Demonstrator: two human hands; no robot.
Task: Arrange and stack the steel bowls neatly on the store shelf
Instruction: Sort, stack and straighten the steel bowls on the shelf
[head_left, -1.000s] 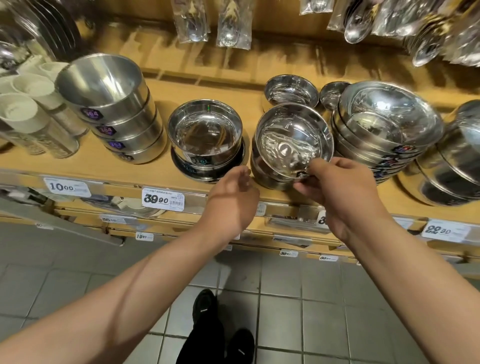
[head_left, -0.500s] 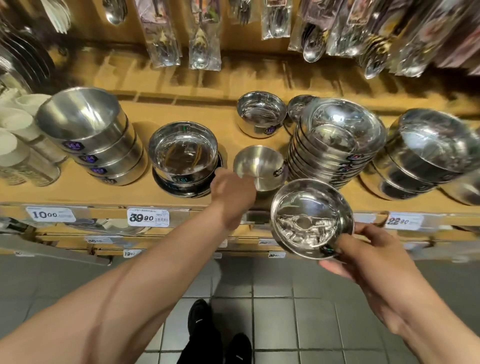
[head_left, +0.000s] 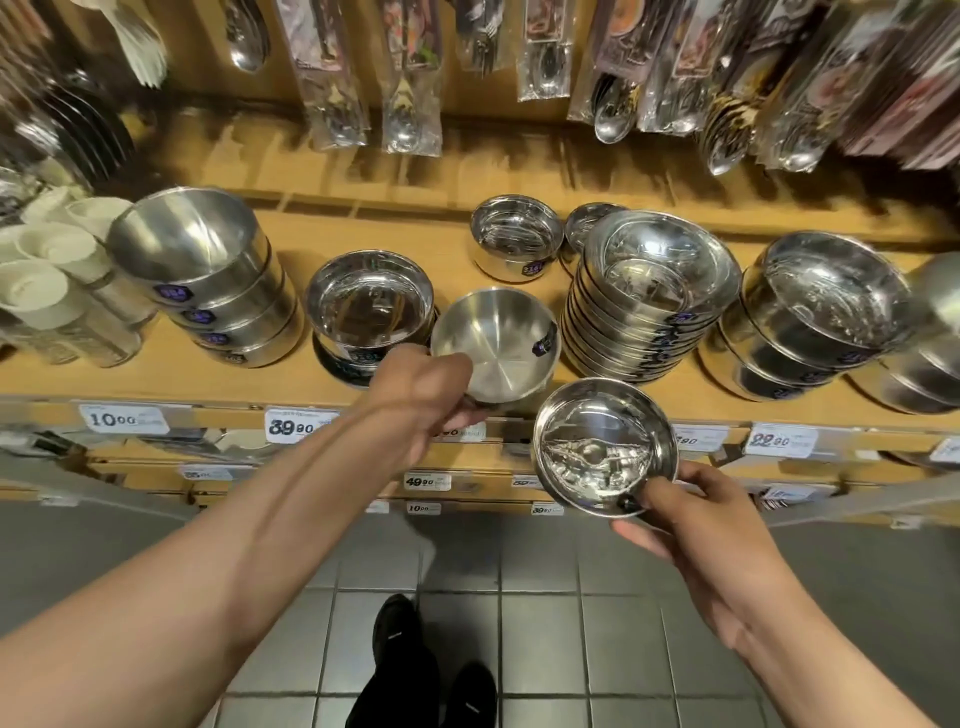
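A wooden store shelf (head_left: 156, 374) carries stacks of steel bowls beneath hanging packs of cutlery (head_left: 332, 78). A moment ago the right hand (head_left: 696, 514) held its mirror-finish bowl (head_left: 605, 447) on the pile; now it pinches that bowl by the near rim, lifted clear and well in front of the shelf edge. The left hand (head_left: 421, 395) grips the brushed steel bowl (head_left: 493, 343) left exposed, fingers curled under its near side. Judging by this, the mismatched pair is being separated for restacking.

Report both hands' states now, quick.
Left hand: grips the near rim of the matte steel bowl at the shelf's front edge.
Right hand: holds the shiny steel bowl off the shelf, thumb on its rim.
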